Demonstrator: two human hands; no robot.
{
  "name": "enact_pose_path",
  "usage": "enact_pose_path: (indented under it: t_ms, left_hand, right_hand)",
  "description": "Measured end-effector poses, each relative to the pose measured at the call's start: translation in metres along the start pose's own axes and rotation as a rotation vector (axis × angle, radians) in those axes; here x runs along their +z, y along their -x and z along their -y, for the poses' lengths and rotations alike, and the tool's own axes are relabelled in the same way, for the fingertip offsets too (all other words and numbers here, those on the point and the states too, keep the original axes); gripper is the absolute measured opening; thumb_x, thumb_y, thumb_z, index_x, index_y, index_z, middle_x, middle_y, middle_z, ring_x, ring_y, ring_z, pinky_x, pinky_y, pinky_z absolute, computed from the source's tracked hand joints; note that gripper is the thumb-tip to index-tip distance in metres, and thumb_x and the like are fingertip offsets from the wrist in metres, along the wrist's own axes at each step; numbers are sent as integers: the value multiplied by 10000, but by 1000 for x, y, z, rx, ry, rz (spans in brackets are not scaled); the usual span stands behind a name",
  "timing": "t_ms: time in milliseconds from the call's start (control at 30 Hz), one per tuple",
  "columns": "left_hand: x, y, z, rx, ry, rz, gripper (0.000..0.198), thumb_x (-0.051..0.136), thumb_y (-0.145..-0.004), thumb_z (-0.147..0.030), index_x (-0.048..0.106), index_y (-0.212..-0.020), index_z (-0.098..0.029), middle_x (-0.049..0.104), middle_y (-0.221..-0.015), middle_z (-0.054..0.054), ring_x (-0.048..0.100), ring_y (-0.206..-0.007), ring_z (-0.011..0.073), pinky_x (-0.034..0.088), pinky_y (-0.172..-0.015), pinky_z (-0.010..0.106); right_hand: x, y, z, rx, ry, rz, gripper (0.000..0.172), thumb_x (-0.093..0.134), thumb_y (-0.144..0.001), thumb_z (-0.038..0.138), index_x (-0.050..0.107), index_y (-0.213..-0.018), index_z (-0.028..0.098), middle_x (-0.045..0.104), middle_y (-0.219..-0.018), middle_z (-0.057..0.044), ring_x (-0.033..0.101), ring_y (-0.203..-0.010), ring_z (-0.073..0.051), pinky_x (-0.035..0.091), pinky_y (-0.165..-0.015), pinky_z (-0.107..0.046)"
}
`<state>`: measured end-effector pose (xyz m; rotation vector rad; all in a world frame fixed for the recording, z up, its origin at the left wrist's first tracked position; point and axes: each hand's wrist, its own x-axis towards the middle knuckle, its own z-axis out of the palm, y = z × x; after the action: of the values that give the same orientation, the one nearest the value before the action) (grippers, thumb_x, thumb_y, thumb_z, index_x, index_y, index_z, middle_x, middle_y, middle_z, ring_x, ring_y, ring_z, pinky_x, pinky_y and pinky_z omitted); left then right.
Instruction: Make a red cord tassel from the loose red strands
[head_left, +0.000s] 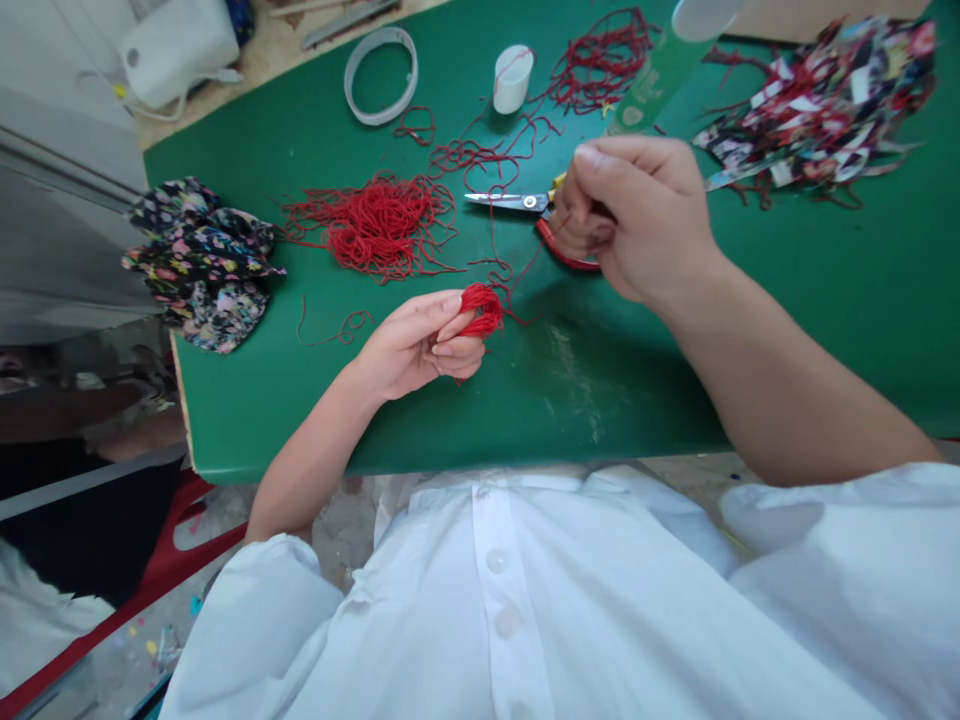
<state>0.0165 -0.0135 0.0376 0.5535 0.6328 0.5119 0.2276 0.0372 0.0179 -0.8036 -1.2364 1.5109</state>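
My left hand (427, 345) is closed around a small looped bundle of red cord (482, 310), held above the front part of the green table. Higher and to the right, my right hand (630, 215) is closed in a pinch. A thin red strand runs up from near the bundle to its fingers. Behind that hand lie scissors (529, 202) with red and yellow handles, blades pointing left; the hand partly hides them. A loose pile of red cords (382, 225) lies beyond my left hand, and thin tangled strands (480, 155) spread behind the scissors.
The green table (285, 420) carries a roll ring (381, 76), a white cup (513, 80), more red cords (607, 60) and a translucent bottle-like object (667, 70). Floral fabric (206, 260) lies left, a floral fabric heap (825, 110) right. A white device (180, 55) stands at the back left.
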Motion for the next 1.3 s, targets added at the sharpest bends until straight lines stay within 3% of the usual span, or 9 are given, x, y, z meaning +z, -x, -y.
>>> enact_pose_path:
  t_ms: [167, 300, 467, 567, 700, 800, 967, 1100, 1300]
  left_hand:
    - [1, 0, -1, -46, 31, -60, 446, 447, -967, -332, 290, -581, -172, 219, -496, -73, 288, -395, 34, 295, -465, 176]
    - [1, 1, -2, -27, 12, -32, 456, 460, -955, -330, 283, -567, -172, 215, -484, -71, 277, -387, 33, 289, -458, 176]
    - [-1, 4, -2, 13, -34, 28, 465, 539, -903, -329, 283, -549, -171, 227, -465, -71, 279, -377, 31, 317, -458, 190]
    - [-5, 9, 0, -16, -27, -6, 486, 585, -875, -345, 267, -546, -179, 238, -457, -71, 327, -373, 47, 350, -463, 212]
    - [-8, 14, 0, -19, -53, 18, 521, 649, -817, -383, 267, -526, -181, 237, -440, -70, 344, -367, 56, 354, -455, 225]
    - [-8, 15, -1, -21, -112, 108, 572, 712, -751, -439, 282, -488, -170, 269, -428, -57, 313, -372, 38, 325, -451, 220]
    - [-6, 14, -2, -15, -123, 146, 577, 707, -756, -436, 276, -478, -172, 241, -420, -59, 293, -383, 36, 323, -454, 222]
    - [-6, 14, -2, -21, -124, 111, 588, 731, -722, -452, 266, -487, -180, 208, -427, -72, 293, -375, 36, 322, -441, 220]
    - [-6, 13, -3, -2, -113, 166, 591, 701, -763, -431, 255, -480, -166, 223, -428, -64, 273, -384, 27, 303, -453, 208]
  right_hand:
    - [-3, -2, 2, -73, 5, -119, 437, 756, -736, 453, 476, -519, 198, 267, -412, 68, 200, -359, -50, 106, -382, -281]
    - [-7, 1, 5, -182, 199, -194, 423, 691, -818, 438, 476, -543, 200, 332, -456, 43, 272, -393, -67, 157, -406, -295]
    - [-7, 10, 15, -215, 660, -144, 410, 547, -939, 400, 459, -602, 184, 424, -569, 7, 340, -534, -81, 236, -534, -292]
    - [-3, 15, 18, -209, 755, -23, 324, 566, -924, 357, 481, -665, 182, 399, -576, 30, 315, -554, -76, 235, -557, -285]
    - [4, 18, 13, -186, 690, 262, 171, 571, -925, 340, 592, -862, 181, 346, -520, 76, 279, -490, -63, 235, -516, -250]
    - [10, 19, 6, -142, 632, 435, 221, 525, -953, 364, 618, -980, 166, 400, -538, 77, 310, -485, -57, 239, -496, -218]
    - [20, 22, -2, -145, 531, 617, 228, 493, -964, 316, 638, -956, 141, 470, -614, 66, 358, -521, -31, 260, -509, -175]
    - [23, 24, 0, -106, 403, 616, 264, 530, -958, 317, 566, -768, 137, 438, -616, 65, 348, -548, -25, 264, -515, -166]
    - [18, 22, 5, -51, 180, 402, 370, 589, -938, 414, 554, -716, 120, 446, -590, 55, 356, -526, -18, 259, -466, -175]
